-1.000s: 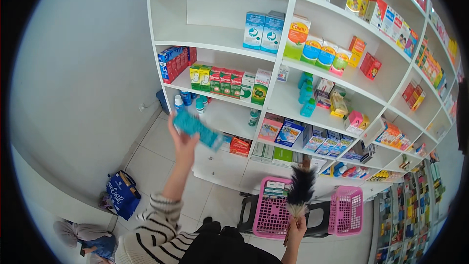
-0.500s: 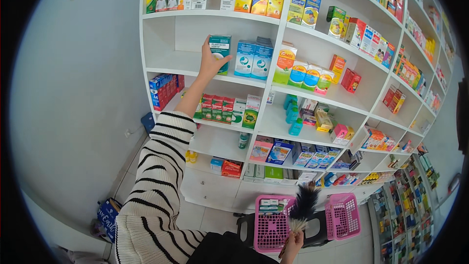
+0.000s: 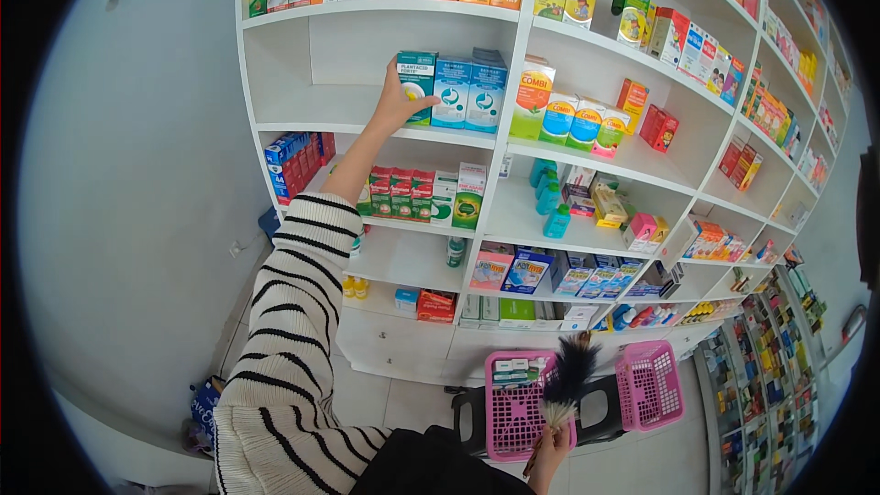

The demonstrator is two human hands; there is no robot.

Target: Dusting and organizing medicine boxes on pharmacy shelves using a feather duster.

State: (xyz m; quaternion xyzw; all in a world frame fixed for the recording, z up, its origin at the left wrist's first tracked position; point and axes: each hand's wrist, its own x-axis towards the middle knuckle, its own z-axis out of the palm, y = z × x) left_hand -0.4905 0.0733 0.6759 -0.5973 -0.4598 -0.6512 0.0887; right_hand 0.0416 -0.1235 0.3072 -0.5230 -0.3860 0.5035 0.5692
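A teal box (image 3: 416,71) stands upright in a white shelf unit (image 3: 316,106), just beside blue boxes (image 3: 452,96), gripped by the left hand (image 3: 400,104) with fingers at its left side and thumb across the front, probably to hold it straight and facing outward. Lower down, the right hand (image 3: 549,453) closes around the handle of a dark feather duster (image 3: 570,374), feathers pointing away, likely to clear the body, near a pink basket (image 3: 492,422).

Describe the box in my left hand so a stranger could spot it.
In the white shelving, go to the leftmost column, beside the wall. At the second shelf down in view, the left hand grips a teal carton, just left of light-blue cartons. Its darker, greener front sets it apart from them.
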